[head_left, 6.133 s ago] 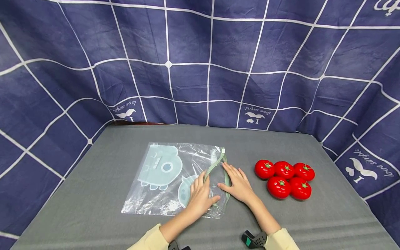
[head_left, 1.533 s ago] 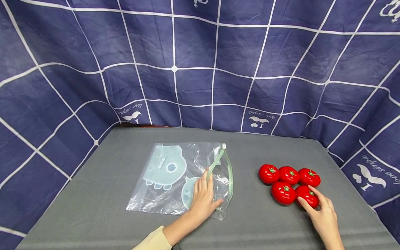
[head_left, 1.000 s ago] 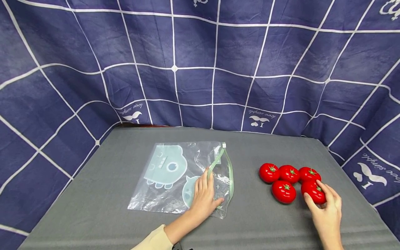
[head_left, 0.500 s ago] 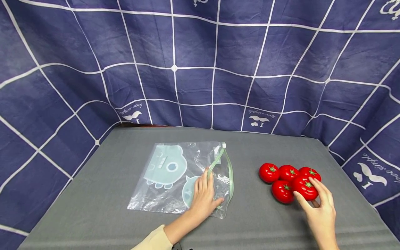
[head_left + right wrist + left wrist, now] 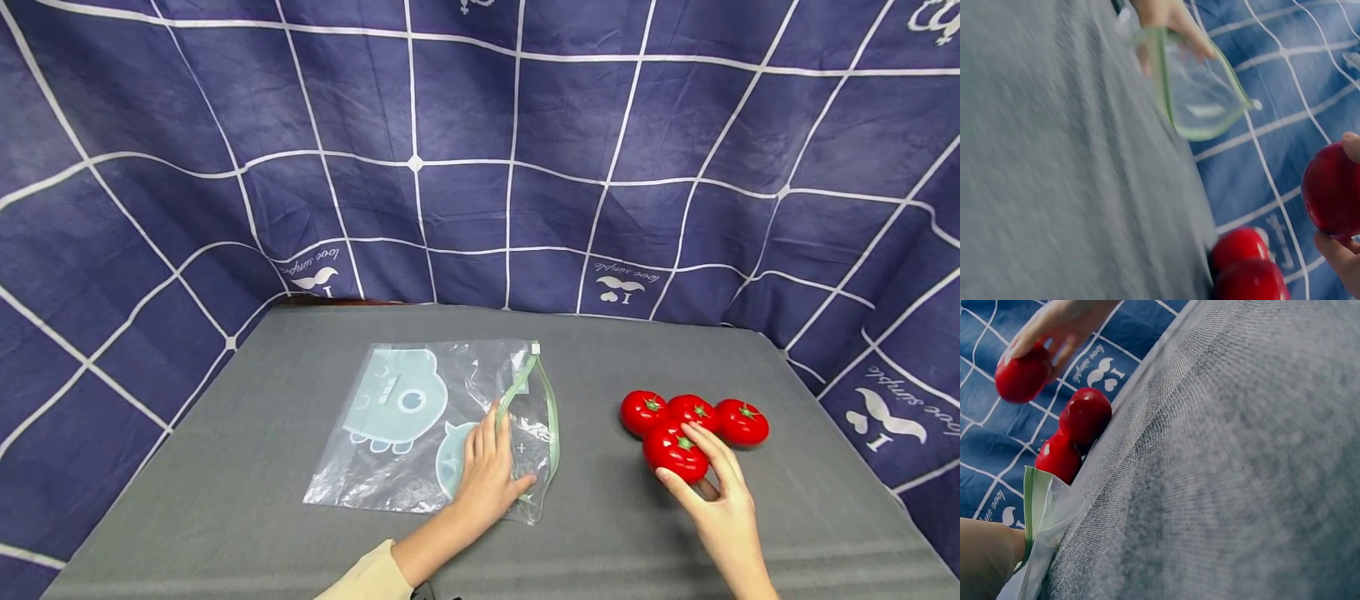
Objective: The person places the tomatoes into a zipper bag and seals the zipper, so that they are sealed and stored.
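A clear zip bag (image 5: pixel 397 475) with green edging and pale blue cartoon prints lies flat, its edging parted at the right end. My left hand (image 5: pixel 487 479) rests on it by that end, fingers extended, thumb out to the side. My right hand (image 5: pixel 723 517) grips a red tomato (image 5: pixel 669 450) between thumb and fingers; the left wrist view has this tomato (image 5: pixel 1021 376) raised above the others. Just behind it are tomatoes at left (image 5: pixel 642 412), middle (image 5: pixel 693 408) and right (image 5: pixel 742 422). The front-left one is hidden in the head view.
Grey cloth (image 5: pixel 600 533) covers the table. A blue curtain with white grid lines (image 5: pixel 465 200) hangs along the back and both sides. In the right wrist view, part of the bag's mouth (image 5: pixel 1204 100) stands raised around the left hand.
My right hand has lifted the front-right tomato from the group and carried it left, over the front-left one. The left hand has moved from its earlier spot only slightly, still on the bag.
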### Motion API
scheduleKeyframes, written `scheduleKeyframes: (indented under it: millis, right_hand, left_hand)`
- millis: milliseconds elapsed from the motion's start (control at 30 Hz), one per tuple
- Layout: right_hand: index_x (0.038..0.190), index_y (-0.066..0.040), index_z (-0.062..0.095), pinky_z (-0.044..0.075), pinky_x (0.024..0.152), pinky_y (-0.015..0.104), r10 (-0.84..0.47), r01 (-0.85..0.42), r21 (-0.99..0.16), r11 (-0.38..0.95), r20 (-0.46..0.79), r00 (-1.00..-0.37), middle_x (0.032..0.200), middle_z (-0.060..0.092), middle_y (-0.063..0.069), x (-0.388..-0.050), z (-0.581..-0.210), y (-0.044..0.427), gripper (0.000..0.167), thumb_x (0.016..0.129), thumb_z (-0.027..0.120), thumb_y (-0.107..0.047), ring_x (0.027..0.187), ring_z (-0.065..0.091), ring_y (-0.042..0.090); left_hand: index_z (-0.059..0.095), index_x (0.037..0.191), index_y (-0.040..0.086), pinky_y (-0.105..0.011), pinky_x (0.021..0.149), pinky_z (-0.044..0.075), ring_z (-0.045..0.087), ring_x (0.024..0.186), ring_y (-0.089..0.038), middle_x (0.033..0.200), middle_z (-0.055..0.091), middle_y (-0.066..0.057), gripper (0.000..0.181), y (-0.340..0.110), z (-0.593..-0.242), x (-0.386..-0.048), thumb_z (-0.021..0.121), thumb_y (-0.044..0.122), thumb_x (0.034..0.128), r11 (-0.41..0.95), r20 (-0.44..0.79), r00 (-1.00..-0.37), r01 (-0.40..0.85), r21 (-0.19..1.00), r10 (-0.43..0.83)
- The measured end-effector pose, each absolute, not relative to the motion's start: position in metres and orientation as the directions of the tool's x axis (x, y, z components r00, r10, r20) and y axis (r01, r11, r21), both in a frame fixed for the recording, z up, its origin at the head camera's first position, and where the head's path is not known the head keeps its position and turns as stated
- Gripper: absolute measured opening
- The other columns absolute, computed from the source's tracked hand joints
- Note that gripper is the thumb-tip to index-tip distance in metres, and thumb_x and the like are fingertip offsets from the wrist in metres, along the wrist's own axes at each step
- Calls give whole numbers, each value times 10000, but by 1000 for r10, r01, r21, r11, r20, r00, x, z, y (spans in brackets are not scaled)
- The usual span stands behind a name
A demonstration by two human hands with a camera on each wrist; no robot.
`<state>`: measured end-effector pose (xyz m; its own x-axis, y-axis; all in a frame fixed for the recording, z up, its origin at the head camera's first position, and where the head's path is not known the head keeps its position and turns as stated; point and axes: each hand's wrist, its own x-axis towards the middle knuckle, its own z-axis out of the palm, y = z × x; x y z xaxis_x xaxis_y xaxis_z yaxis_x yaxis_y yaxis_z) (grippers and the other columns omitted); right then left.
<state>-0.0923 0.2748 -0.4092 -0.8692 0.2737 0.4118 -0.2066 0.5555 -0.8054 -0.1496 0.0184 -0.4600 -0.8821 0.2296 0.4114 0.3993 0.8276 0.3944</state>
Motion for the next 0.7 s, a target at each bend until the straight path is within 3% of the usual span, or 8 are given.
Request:
scheduleKeyframes:
  millis: [267, 533, 700]
  right_hand:
    - [1271, -106, 517, 383, 820, -3, 166, -237, -812, 533, 375, -912, 1331, 427, -37, -90, -393, 235, 604, 713, 724, -3, 1144, 396, -88]
    - [1223, -127, 537, 403, 800, 20, 21, -367, -775, 514, 439, -898, 1298, 418, -133, -111, -394, 206, 553, 716, 718, 0, 1116, 405, -103]
    - [1211, -144, 548, 426, 803, 49, -35, -406, -764, 502, 451, -892, 1307, 450, -21, -131, -400, 194, 543, 715, 719, -5, 1082, 422, -117]
  left_hand:
    - [313, 1352, -28, -466, 1037, 264, 360, 1234, -332, 1435, 248, -183, 968, 17, -459, -150, 784, 385, 614, 828, 401, -887, 394, 399, 229]
    - [316, 1354, -26, -460, 1039, 264, 352, 1247, -325, 1436, 252, -178, 974, 18, -458, -149, 789, 380, 605, 831, 396, -891, 385, 403, 221]
    - [323, 1351, -25, -448, 1033, 273, 360, 1237, -312, 1430, 264, -171, 981, 19, -458, -150, 795, 384, 595, 841, 405, -888, 381, 384, 217]
